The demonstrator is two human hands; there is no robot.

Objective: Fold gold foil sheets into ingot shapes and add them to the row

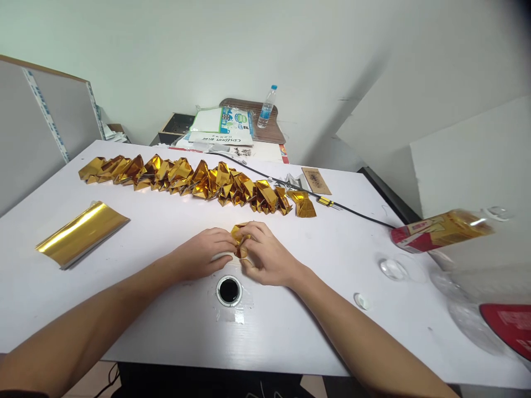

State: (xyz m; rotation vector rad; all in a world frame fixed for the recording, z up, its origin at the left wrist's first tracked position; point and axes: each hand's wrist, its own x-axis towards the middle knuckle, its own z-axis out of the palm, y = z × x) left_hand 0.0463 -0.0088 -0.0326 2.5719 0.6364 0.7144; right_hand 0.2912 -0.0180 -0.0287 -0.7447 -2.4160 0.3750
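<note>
Between my hands, near the middle of the table, is a piece of gold foil paper (240, 229), partly covered by my fingers. My left hand (207, 251) presses its fingertips against the paper's left side. Bent fingers of my right hand (267, 255) grip it from the right. Behind them runs a long row of folded gold paper ingots (182, 174), packed side by side. One separate folded gold piece (305, 205) lies at the row's right end. On the left rests a stack of flat gold foil sheets (83, 235).
A round black-centred hole (229, 290) sits in front of my hands. A black cable (265, 176) crosses the back right. On the right are a tilted drink bottle (440, 229), a clear lid (393, 269) and a white cap (361, 301). A water bottle (266, 108) stands behind.
</note>
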